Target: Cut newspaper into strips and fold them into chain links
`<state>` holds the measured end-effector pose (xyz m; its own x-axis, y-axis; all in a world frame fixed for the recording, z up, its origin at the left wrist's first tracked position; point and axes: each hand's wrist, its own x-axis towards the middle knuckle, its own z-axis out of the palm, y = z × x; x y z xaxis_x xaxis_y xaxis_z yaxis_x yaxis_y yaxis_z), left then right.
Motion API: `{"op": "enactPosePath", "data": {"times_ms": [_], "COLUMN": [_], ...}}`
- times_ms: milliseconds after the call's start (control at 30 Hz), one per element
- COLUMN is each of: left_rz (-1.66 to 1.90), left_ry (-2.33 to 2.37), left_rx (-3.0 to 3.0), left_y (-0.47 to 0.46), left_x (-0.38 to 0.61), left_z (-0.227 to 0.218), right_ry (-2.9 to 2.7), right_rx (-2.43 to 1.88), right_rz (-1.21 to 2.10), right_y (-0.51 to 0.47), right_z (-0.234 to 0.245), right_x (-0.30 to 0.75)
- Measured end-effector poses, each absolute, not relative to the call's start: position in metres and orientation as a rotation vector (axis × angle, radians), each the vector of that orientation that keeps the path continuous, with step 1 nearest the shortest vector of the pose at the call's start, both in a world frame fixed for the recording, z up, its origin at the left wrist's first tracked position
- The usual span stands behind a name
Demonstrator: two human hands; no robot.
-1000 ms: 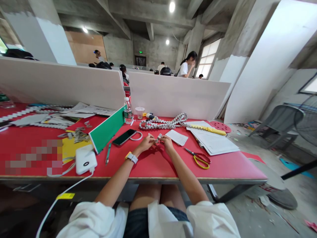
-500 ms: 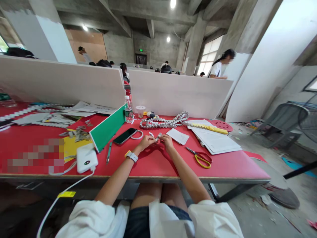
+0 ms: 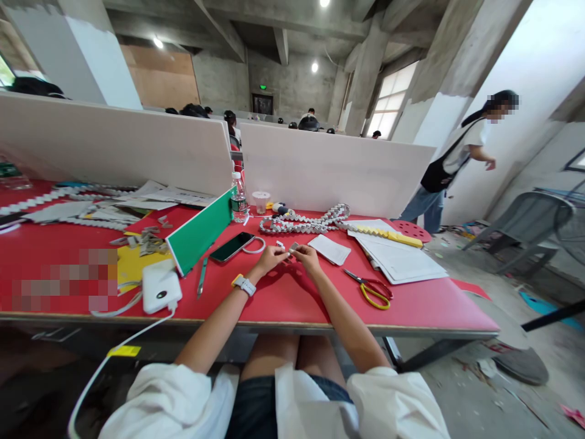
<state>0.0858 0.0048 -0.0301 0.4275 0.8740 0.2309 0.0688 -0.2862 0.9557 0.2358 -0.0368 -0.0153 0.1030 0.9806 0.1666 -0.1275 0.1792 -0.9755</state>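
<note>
Tabletop (image 3: pixel 286 305) red; divider (image 3: pixel 202 233) green; scissors handles (image 3: pixel 364 296) – 1 yellow, 1 red; held piece (image 3: pixel 294 247) – grey.

Bare concrete wall (image 3: pixel 292 79), glowing lamp (image 3: pixel 315 67), bright window (image 3: pixel 388 107), grey chair (image 3: pixel 521 216) on littered floor (image 3: pixel 461 399).

Ceiling lamps (image 3: pixel 314 67): glaring, beyond the grip. Window (image 3: pixel 389 102): bright, beyond and right. Soft shadows: tabletop (image 3: pixel 281 310), nearside of grip. Gripped grey piece (image 3: pixel 294 247): indistinct. Outer edges: stretched.
</note>
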Motion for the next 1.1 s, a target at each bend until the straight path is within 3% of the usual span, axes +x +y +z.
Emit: {"op": "enactPosePath", "data": {"times_ms": [167, 367, 1100], "left_rz": [1.101, 0.884, 1.058], "left_ry": [0.844, 0.839, 0.891], "left_rx": [1.472, 1.591, 1.622], "left_y": [0.001, -0.003, 0.001], "left_x": [0.09, 0.09, 0.097], "left_z": [-0.03, -0.029, -0.036], "right_ry": [-0.971, -0.971, -0.863], "right_rx": [-1.01, -0.965, -0.962], "right_rz": [0.967, 1.012, 1.103], "right_y": [-0.032, -0.028, -0.025], "right_z": [-0.017, -0.022, -0.026], "right_x": [0.235, 0.237, 0.236]}}
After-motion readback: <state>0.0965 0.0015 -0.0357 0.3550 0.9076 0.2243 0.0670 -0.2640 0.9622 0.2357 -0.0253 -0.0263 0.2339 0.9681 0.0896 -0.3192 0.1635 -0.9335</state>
